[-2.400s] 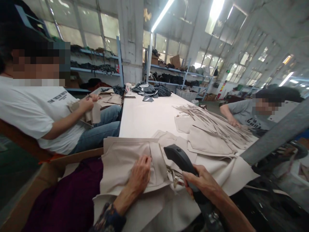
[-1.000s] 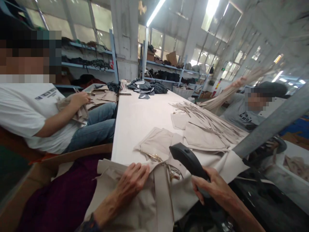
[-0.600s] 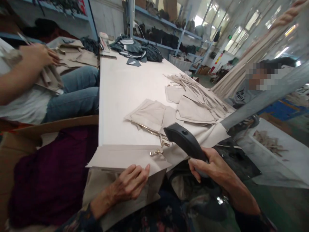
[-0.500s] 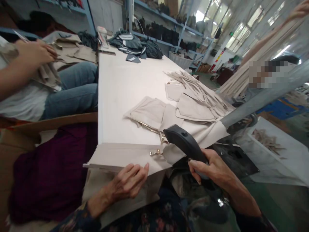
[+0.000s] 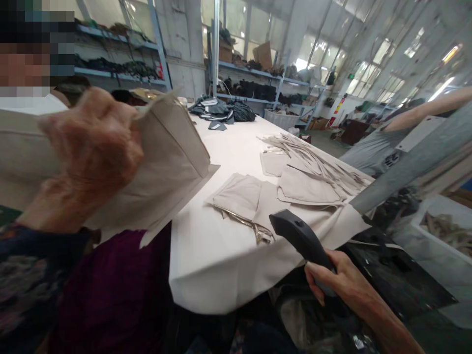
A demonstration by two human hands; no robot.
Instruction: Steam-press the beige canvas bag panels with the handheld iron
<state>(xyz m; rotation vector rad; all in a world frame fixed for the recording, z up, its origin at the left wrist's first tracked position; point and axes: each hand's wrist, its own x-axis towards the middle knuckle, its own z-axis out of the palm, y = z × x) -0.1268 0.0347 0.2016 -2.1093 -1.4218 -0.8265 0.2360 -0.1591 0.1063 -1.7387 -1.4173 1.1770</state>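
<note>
My left hand [image 5: 98,142], a little blurred, is raised at the left with its fingers closed on a beige fabric piece [image 5: 177,147]. The piece has stitched seams and hangs over the table's left edge. Low at the right, my right hand [image 5: 337,275] grips a black curved handheld tool [image 5: 300,233], whose blunt end points toward the table. Just beyond that end lie beige fabric pieces [image 5: 239,194] with a metal zipper [image 5: 239,219] along the near edge. More stacked beige panels [image 5: 309,184] sit to their right.
Beige strips [image 5: 306,155] lie along the white table's [image 5: 221,265] right side, dark folded items [image 5: 221,108] at its far end. A metal post [image 5: 409,152] slants past the right corner. Purple cloth [image 5: 110,290] is below left, a white bin [image 5: 413,236] at right. People are on both sides.
My left hand has lifted the beige fabric piece off the table's near edge and carried it up and left. My right hand still holds the black tool. The view has shifted.
</note>
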